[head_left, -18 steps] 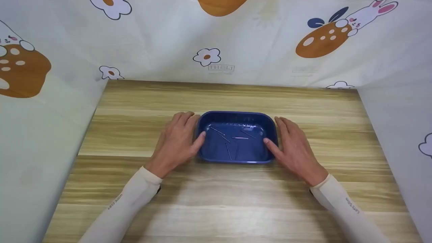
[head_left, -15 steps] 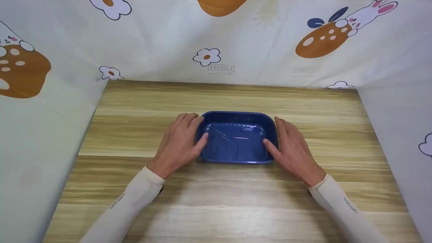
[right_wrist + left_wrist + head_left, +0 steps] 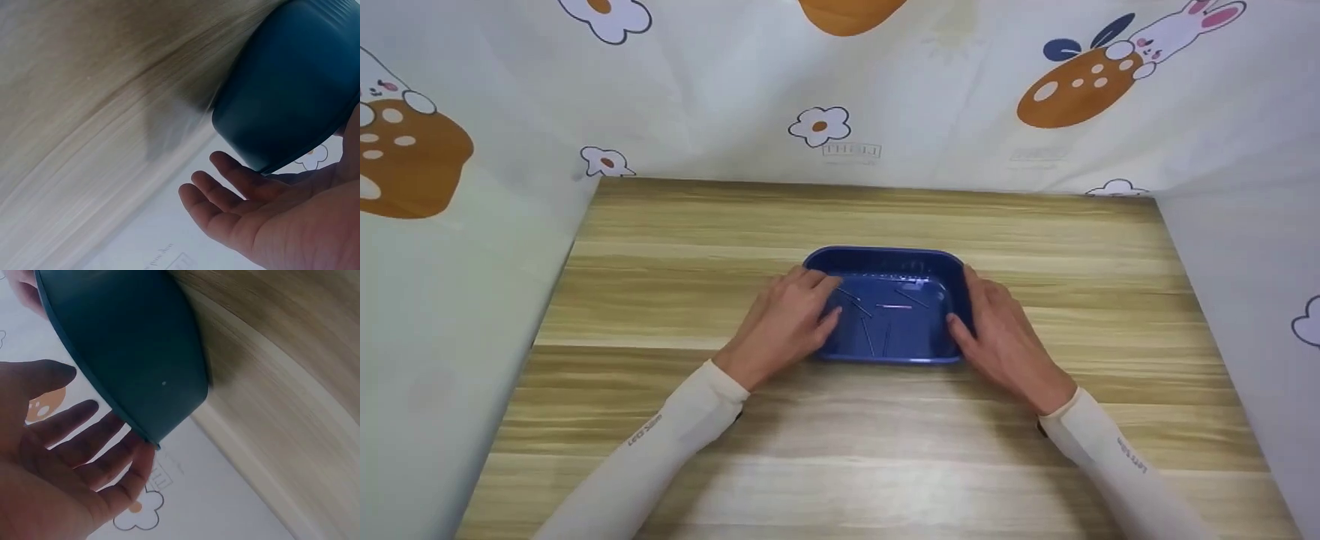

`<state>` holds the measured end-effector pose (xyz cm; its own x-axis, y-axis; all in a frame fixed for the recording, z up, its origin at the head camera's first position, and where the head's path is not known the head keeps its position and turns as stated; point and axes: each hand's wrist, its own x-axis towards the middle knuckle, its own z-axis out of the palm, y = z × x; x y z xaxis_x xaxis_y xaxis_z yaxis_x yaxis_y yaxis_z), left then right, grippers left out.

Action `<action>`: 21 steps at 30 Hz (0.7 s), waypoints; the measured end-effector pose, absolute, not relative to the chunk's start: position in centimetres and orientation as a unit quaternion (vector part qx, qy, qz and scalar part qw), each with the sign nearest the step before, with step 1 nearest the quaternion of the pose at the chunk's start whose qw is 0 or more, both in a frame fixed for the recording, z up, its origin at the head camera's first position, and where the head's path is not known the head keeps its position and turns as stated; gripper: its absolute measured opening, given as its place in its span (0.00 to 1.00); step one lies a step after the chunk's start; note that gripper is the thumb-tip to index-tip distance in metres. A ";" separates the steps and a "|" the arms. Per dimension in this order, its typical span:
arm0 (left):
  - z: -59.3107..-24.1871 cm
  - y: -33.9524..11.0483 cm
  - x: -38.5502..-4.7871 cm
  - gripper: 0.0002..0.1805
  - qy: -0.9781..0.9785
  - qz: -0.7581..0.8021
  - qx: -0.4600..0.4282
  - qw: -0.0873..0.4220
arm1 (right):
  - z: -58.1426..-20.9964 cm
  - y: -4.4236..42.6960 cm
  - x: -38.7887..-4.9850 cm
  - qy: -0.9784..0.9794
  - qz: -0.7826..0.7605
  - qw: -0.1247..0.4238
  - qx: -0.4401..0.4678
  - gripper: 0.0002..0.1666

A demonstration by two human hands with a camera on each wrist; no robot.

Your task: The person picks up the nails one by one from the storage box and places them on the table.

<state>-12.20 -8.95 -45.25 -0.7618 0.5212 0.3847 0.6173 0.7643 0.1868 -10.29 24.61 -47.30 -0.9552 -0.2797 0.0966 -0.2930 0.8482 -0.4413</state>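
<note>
A blue rectangular plastic basin (image 3: 911,337) stands on the table in the head view. Several thin, needle-like metal pieces (image 3: 893,306) lie scattered on its floor. My left hand (image 3: 780,322) reaches over the left rim, with loosely bent fingers and the thumb above the inside. In the left wrist view, a fingertip meets the corner of the basin's rim (image 3: 101,391) and the palm stays apart from it. My right hand (image 3: 1009,337) is at the right rim, thumb over the inside, other fingers outside. Its fingers (image 3: 225,197) look loosely extended in the right wrist view.
The wood-grain table (image 3: 885,442) extends around the basin on all sides. A pale printed cloth (image 3: 720,97) with flowers and rabbits hangs behind it and along both sides.
My left hand has moved right, from beside the basin to over its left rim. The right hand has shifted slightly left, closer against the right rim. The basin and metal pieces have not moved.
</note>
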 end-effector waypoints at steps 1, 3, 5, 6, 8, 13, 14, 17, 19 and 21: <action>-45.3 -8.8 -12.3 0.17 -0.928 -0.139 -0.305 0.161 | -47.3 24.6 -10.3 -0.961 0.232 0.014 0.150 0.46; -45.4 -8.5 -12.5 0.15 -0.931 -0.111 -0.301 0.173 | -47.4 24.5 -10.3 -0.961 0.233 0.016 0.151 0.46; -45.4 -8.3 -12.6 0.13 -0.931 -0.090 -0.300 0.186 | -47.4 24.5 -10.4 -0.960 0.234 0.017 0.151 0.46; -45.2 -8.1 -12.6 0.13 -0.931 -0.084 -0.302 0.189 | -47.4 24.5 -10.4 -0.960 0.234 0.018 0.151 0.46; -45.0 -7.9 -12.8 0.12 -0.929 -0.076 -0.311 0.187 | -47.5 24.5 -10.4 -0.960 0.235 0.018 0.151 0.46; -44.3 -7.1 -13.3 0.11 -0.928 -0.058 -0.338 0.148 | -47.5 24.6 -10.4 -0.960 0.238 0.016 0.151 0.46; -44.2 -7.0 -13.4 0.11 -0.928 -0.055 -0.343 0.137 | -47.5 24.6 -10.4 -0.959 0.239 0.016 0.150 0.46; -44.0 -6.6 -13.8 0.12 -0.928 -0.042 -0.354 0.107 | -47.6 24.7 -10.3 -0.959 0.240 0.019 0.151 0.46; -44.0 -6.3 -14.1 0.12 -0.929 -0.037 -0.359 0.089 | -47.6 24.7 -10.4 -0.959 0.239 0.022 0.152 0.46; -44.0 -6.0 -14.4 0.11 -0.928 -0.029 -0.363 0.073 | -47.7 24.7 -10.4 -0.959 0.239 0.025 0.153 0.46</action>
